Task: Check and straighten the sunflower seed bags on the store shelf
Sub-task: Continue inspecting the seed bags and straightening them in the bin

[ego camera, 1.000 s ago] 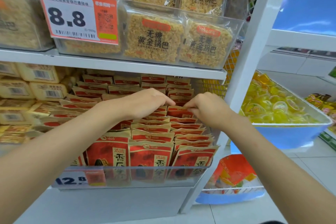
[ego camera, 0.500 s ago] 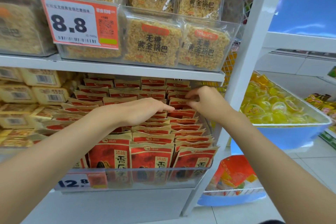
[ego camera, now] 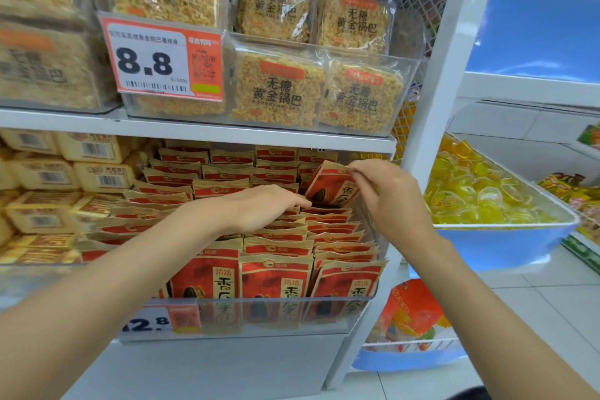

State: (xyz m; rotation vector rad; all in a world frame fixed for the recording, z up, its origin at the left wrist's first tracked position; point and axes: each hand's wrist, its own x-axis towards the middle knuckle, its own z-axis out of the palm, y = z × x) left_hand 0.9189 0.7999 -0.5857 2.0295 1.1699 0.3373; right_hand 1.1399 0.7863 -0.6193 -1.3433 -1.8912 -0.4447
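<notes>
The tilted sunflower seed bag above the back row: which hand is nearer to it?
Right. The right hand pinches the tilted bag at its top edge; the left hand lies on the bag rows, lower left of it.

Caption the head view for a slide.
Right hand pinches a tilted sunflower seed bag raised above the rows; left hand rests on the packed bags beside it.
</notes>
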